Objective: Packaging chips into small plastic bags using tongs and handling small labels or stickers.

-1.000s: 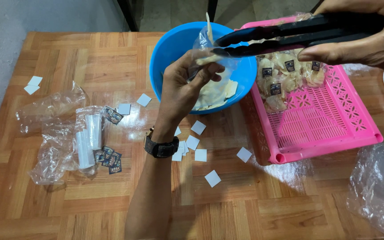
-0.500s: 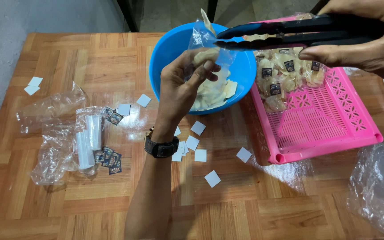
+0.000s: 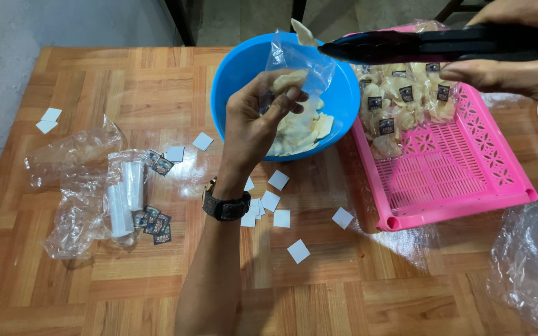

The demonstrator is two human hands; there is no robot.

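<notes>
Left hand (image 3: 253,127) raised over the near rim of the blue bowl (image 3: 235,74), fingers (image 3: 281,102) closed on the small clear bag (image 3: 300,62) and pinching its mouth up and open toward the tongs. Right hand (image 3: 518,59) at the far right corner of the bench (image 3: 157,280), wrapped round the black tongs (image 3: 443,43), whose tips sit shut on one pale chip (image 3: 301,30) just above the bag's mouth. Best done by keeping the bag's opening wide and steady, directly over the bowl so a dropped chip lands among the loose chips (image 3: 300,127), bringing the tong tips well inside before easing the squeeze, gently enough not to crack the chip. Just right of the bowl, a pink slotted tray (image 3: 456,180) with filled, labelled bags (image 3: 400,99) heaped at its far end, near the tongs' path. Along the left edge, crumpled clear plastic (image 3: 73,155), what look like rolls of bags (image 3: 126,196) and small dark labels (image 3: 154,224). White paper squares (image 3: 279,218) scattered mid-bench under the forearm; more clear plastic (image 3: 530,261) at the near right corner. Nothing between tongs and bag
</notes>
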